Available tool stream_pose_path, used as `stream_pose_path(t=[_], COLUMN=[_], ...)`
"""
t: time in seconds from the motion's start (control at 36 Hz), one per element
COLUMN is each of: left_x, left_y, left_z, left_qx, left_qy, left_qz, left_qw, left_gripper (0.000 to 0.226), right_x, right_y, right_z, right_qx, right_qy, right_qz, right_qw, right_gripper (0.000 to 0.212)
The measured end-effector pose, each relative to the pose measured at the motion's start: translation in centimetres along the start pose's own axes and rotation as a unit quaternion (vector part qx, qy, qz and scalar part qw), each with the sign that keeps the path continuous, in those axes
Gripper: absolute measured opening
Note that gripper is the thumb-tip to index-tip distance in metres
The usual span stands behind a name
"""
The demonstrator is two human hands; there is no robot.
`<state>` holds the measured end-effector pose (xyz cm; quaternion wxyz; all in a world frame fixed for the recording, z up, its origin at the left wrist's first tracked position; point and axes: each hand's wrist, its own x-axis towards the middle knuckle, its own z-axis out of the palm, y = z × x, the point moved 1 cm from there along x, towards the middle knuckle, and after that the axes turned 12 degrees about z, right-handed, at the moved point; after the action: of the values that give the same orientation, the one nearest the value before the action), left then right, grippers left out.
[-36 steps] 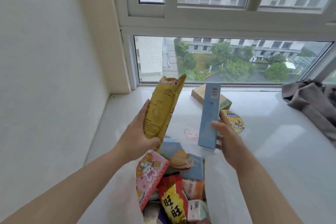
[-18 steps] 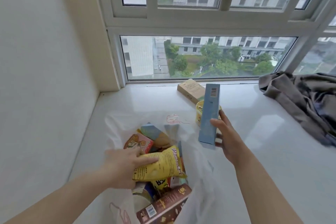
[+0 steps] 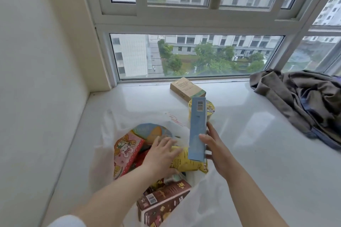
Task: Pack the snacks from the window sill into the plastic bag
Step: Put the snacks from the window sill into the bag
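Under my left hand (image 3: 162, 155) lies the yellow snack packet (image 3: 186, 161), already in the open plastic bag (image 3: 105, 145); my fingers are spread flat on it, gripping nothing. Just right of it, my right hand (image 3: 215, 148) pinches a tall blue box (image 3: 197, 129) upright over the bag's mouth, thumb in front, fingers behind. Below my left wrist a brown carton (image 3: 162, 202) juts from the bag; to its left sits a pink cartoon packet (image 3: 125, 151). Beyond the blue box, a yellow cup (image 3: 210, 108) and a kraft box (image 3: 186, 88) remain on the window sill (image 3: 258, 143). Right of my right hand the sill is bare as far as a heap of grey clothing (image 3: 302, 101). Leftward, the wall (image 3: 36, 79) closes in near the bag.
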<state>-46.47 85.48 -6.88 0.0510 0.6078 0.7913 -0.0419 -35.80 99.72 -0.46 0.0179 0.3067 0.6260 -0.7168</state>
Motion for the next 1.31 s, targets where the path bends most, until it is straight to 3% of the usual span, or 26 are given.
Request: stream_pose_path(t=[0.08, 0.14, 0.19, 0.25, 0.36, 0.5, 0.61, 0.72, 0.81, 0.86, 0.94, 1.06, 1.14, 1.31], left_x=[-3.8, -6.7, -9.5, -11.6, -14.7, -16.4, -17.5, -19.3, -20.3, -20.6, -20.5, -19.4, -18.4, -16.3], left_y=[-1.4, -2.6, -4.1, -5.2, -6.2, -6.6, -7.0, -7.4, -7.5, -7.2, -6.8, -5.7, -5.4, -7.6], left_z=[-0.1, 0.0, 0.2, 0.2, 0.4, 1.2, 1.5, 1.8, 2.0, 2.3, 1.9, 1.4, 3.0, 3.5], left_qx=[-0.048, -0.064, -0.088, -0.064, -0.069, -0.032, 0.016, -0.033, -0.032, -0.022, -0.003, 0.001, 0.011, 0.006], left_qy=[0.11, 0.214, 0.24, 0.165, -0.101, -0.19, -0.045, 0.051, 0.123, 0.146, 0.198, 0.274, 0.235, 0.166], left_qz=[-0.026, -0.038, -0.03, 0.016, 0.019, 0.046, 0.093, 0.061, 0.058, 0.055, 0.039, 0.034, 0.027, -0.08], left_qw=[0.992, 0.974, 0.966, 0.984, 0.992, 0.98, 0.995, 0.996, 0.99, 0.988, 0.979, 0.961, 0.972, 0.983], left_gripper=[0.064, 0.043, 0.025, 0.018, 0.048, 0.053, 0.018, 0.022, 0.011, 0.005, 0.012, 0.01, 0.012, 0.036], right_x=[0.6, 0.7, 0.6, 0.7, 1.5, 2.3, 3.0, 3.3, 3.2, 3.5, 4.1, 4.4, 4.6, 5.8], right_y=[1.2, 1.7, 2.0, 2.3, 2.9, 2.5, 2.3, 2.0, 1.8, 1.7, 1.6, 2.6, 4.4, 4.0], right_z=[0.9, 1.8, 2.8, 3.6, 4.8, 6.3, 7.7, 9.3, 10.9, 11.7, 12.6, 12.8, 13.4, 14.0], right_qx=[-0.036, -0.097, -0.193, -0.308, -0.488, -0.613, -0.676, -0.727, -0.756, -0.751, -0.717, -0.694, -0.696, -0.675], right_qy=[0.048, 0.081, 0.104, 0.125, 0.149, 0.136, 0.088, 0.032, 0.009, 0.02, 0.051, 0.05, 0.015, 0.005], right_qz=[-0.023, -0.053, -0.095, -0.157, -0.244, -0.288, -0.29, -0.29, -0.279, -0.269, -0.24, -0.226, -0.207, -0.22], right_qw=[0.998, 0.991, 0.971, 0.93, 0.825, 0.723, 0.672, 0.622, 0.592, 0.603, 0.652, 0.682, 0.687, 0.705], right_gripper=[0.117, 0.12, 0.114, 0.104, 0.107, 0.116, 0.125, 0.131, 0.117, 0.103, 0.087, 0.082, 0.086, 0.078])
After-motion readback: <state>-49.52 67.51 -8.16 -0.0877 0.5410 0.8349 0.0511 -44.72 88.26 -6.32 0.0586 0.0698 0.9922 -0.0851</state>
